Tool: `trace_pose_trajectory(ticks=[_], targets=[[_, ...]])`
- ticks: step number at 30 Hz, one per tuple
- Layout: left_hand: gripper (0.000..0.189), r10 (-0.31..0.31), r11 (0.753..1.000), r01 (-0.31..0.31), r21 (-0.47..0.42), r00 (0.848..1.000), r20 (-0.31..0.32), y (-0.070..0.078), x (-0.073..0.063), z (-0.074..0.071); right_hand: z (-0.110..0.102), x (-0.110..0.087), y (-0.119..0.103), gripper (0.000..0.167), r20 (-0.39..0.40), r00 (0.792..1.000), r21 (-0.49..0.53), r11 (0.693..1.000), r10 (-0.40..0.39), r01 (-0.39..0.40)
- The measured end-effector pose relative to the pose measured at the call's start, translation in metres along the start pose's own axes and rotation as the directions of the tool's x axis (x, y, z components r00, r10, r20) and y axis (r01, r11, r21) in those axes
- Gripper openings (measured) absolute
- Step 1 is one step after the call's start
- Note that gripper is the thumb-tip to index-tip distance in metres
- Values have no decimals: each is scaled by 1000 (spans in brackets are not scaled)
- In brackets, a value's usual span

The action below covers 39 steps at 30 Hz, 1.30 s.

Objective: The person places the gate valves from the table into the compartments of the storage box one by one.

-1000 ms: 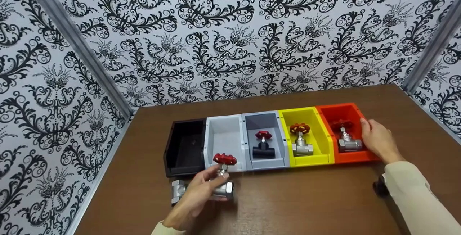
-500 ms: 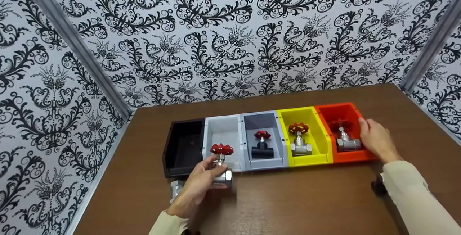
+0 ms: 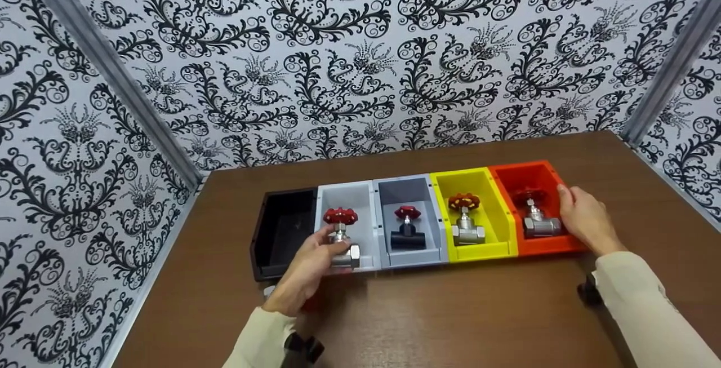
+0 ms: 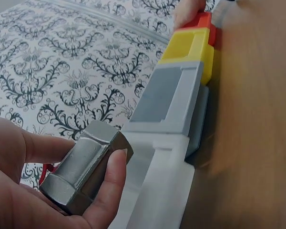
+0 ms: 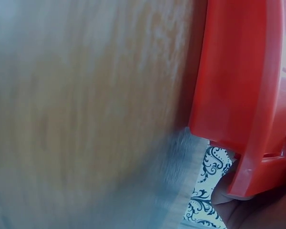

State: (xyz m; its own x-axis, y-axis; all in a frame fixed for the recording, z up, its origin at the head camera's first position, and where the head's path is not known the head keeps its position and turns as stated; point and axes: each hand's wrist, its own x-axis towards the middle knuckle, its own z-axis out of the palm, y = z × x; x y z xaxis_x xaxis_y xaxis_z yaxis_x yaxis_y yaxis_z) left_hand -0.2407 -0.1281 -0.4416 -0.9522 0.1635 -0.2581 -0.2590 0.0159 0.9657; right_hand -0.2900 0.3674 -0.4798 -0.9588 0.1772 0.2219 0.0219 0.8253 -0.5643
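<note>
My left hand [image 3: 311, 265] grips a metal valve with a red handwheel [image 3: 341, 216] by its body, over the front of the white bin [image 3: 360, 202]. In the left wrist view the fingers curl round the valve's hexagonal steel body [image 4: 86, 167], above the white bin's front wall [image 4: 164, 186]. At the far right, my right hand [image 3: 588, 218] holds the side wall of the red bin [image 3: 524, 173]. The right wrist view has its fingers [image 5: 224, 195] wrapped at the edge of that bin. A metal valve [image 3: 541, 226] with a red wheel lies in the red bin.
The grey bin [image 3: 403, 187] holds a black valve [image 3: 408, 237], the yellow bin [image 3: 495, 204] a metal one [image 3: 467, 234]. A black bin [image 3: 281, 233] ends the row at left. Another metal fitting [image 3: 268, 291] lies on the brown table [image 3: 450, 317], mostly hidden behind my left hand. Patterned walls stand behind.
My left hand has carried the valve forward and up, from in front of the white bin to over its front part. My right hand keeps its hold on the red bin.
</note>
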Motion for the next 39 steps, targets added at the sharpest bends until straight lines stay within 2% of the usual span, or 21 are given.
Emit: trace_pose_trajectory(ticks=[10, 21, 32, 39], targets=[[54, -6, 1000, 6, 0, 1000, -28, 5, 14, 3, 0, 0, -2, 46, 19, 1000, 6, 1000, 8, -8], [51, 31, 999, -30, 19, 997, -73, 7, 26, 11, 1, 1, 0, 43, -67, 997, -11, 999, -38, 37], [56, 2, 999, 3, 43, 994, -111, 5, 42, 17, 0, 0, 1, 45, -29, 1000, -4, 1000, -7, 6], [55, 35, 992, -19, 121, 991, -133, 1, 50, 19, 2, 1, 1, 47, -10, 1000, -4, 1000, 2, -2]])
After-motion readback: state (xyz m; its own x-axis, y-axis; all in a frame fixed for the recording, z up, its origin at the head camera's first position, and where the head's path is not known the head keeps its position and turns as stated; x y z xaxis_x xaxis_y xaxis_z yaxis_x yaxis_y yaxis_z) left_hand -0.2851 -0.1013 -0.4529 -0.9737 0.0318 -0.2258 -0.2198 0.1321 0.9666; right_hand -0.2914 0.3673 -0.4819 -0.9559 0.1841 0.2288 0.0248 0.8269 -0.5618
